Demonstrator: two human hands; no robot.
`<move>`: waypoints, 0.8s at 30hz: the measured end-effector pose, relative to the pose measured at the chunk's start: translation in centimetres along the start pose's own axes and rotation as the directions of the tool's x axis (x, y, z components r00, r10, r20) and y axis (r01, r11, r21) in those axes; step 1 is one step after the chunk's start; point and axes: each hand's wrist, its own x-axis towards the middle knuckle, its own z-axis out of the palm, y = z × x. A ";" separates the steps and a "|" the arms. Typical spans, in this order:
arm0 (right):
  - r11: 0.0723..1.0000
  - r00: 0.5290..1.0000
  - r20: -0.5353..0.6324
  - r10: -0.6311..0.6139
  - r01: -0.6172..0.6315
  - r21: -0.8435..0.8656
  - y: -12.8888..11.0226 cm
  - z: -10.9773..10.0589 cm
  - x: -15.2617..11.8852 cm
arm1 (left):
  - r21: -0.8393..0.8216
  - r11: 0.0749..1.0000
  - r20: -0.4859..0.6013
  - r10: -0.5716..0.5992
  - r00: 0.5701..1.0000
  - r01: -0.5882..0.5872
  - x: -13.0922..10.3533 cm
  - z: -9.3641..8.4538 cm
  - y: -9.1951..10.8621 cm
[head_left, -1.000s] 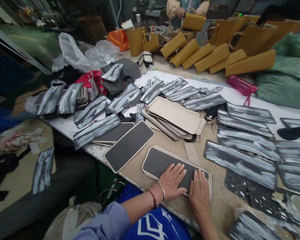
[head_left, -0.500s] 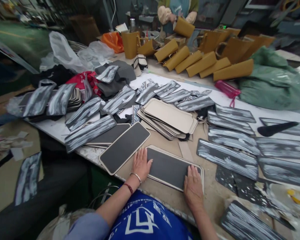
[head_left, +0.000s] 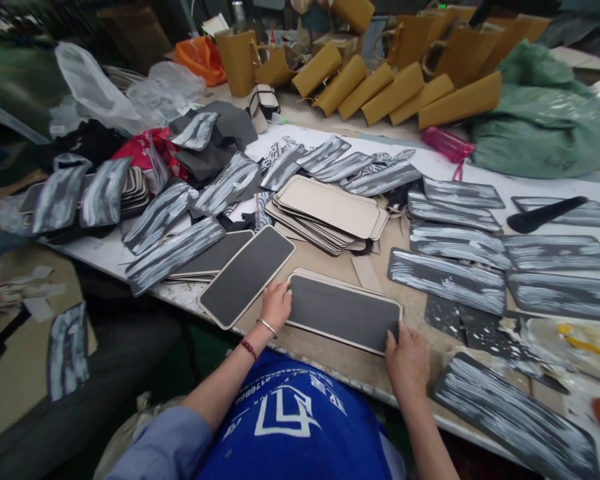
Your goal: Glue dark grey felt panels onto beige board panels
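Note:
A dark grey panel with a cream border (head_left: 343,312) lies on a small stack at the table's front edge. My left hand (head_left: 276,305), with a bangle and a red bead bracelet at the wrist, grips its left end, fingers bent together. At its right end my right hand (head_left: 407,353) has the edge between thumb and curled fingers. A second bordered panel (head_left: 249,277) lies slanted just left of my left hand. Behind the stack is a pile of cream panels (head_left: 330,208).
Glue-streaked panels (head_left: 447,280) cover the right side; others (head_left: 175,255) lie at the left. Mustard bag pieces (head_left: 395,93) stand at the back, beside a green plastic bag (head_left: 545,127). A black tool (head_left: 545,215) rests on a streaked panel at the right.
Both hands have gone from lying flat on the panel to gripping its two ends. The camera view has shifted, and the co-worker at the back is now mostly out of frame.

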 end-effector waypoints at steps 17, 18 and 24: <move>0.992 0.994 -0.041 -0.102 0.104 0.074 0.7 0.7 0.6 | -0.276 0.944 -0.134 -0.222 0.966 0.179 -1.4 -0.8 1.6; 0.992 0.994 -0.035 -0.102 0.104 0.069 0.7 0.7 0.6 | -0.295 0.939 -0.122 -0.221 0.968 0.177 -1.7 -0.7 1.6; 0.991 0.993 -0.029 -0.114 0.116 0.062 0.6 0.5 0.6 | -0.295 0.941 -0.114 -0.205 0.972 0.164 -2.7 -0.1 1.4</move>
